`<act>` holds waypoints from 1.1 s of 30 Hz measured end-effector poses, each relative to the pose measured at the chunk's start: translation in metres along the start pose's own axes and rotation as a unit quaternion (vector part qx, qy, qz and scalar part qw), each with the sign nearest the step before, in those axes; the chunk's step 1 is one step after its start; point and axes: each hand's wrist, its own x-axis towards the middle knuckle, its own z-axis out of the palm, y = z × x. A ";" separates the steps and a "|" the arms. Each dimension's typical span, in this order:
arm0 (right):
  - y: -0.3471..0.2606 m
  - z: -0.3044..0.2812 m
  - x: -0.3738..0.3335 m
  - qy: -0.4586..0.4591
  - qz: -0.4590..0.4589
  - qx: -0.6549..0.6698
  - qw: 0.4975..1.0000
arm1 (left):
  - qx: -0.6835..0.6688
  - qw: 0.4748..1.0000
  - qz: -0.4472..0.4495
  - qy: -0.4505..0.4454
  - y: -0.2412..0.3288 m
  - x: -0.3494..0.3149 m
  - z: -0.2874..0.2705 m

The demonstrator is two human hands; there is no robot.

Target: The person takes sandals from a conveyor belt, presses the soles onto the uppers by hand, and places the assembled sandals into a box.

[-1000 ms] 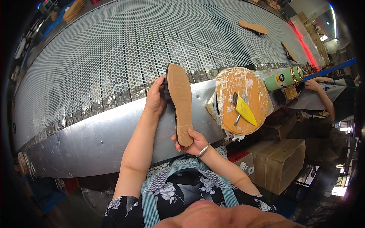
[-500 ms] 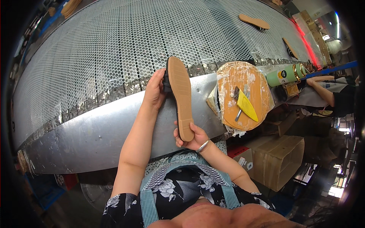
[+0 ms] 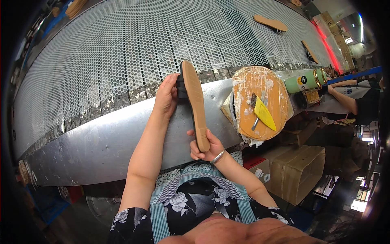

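Observation:
A flat sandal (image 3: 194, 91) with a tan outsole and black straps is held above the metal ledge, its sole tilted toward the right. My left hand (image 3: 165, 95) is closed on the black strap (image 3: 181, 87) near the toe end; some of its fingers are hidden behind the shoe. My right hand (image 3: 206, 147) grips the heel end, thumb on the sole's right edge and fingers curled round the other side. Right of the sandal is a round orange board (image 3: 256, 85) wrapped in clear film, bearing a yellow scraper-like piece (image 3: 264, 114) and a thin metal-tipped tool (image 3: 255, 123).
Beyond the metal ledge (image 3: 101, 142) runs a wide mesh conveyor (image 3: 142, 36) with two more tan soles (image 3: 270, 22) at the far right. A green flask (image 3: 304, 81) lies past the board. Another person's arm (image 3: 344, 99) reaches in at right. A cardboard box (image 3: 298, 173) stands below.
The sandal has turned about its long axis, so the sole looks narrower and more of the black strap shows. My right hand has shifted slightly right with the heel.

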 end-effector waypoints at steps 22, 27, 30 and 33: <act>-0.037 0.033 -0.022 0.283 -0.091 -0.268 0.916 | 0.425 0.890 0.140 0.089 0.029 0.006 0.009; -0.043 0.025 -0.030 0.260 -0.070 -0.277 0.923 | 0.441 0.892 0.083 0.048 0.033 0.007 0.006; -0.060 0.013 -0.038 0.241 -0.054 -0.137 0.959 | 0.453 0.890 0.038 0.032 0.035 0.006 0.015; -0.071 0.005 -0.044 0.240 -0.036 -0.022 0.970 | 0.413 0.908 -0.052 0.037 0.049 -0.003 0.031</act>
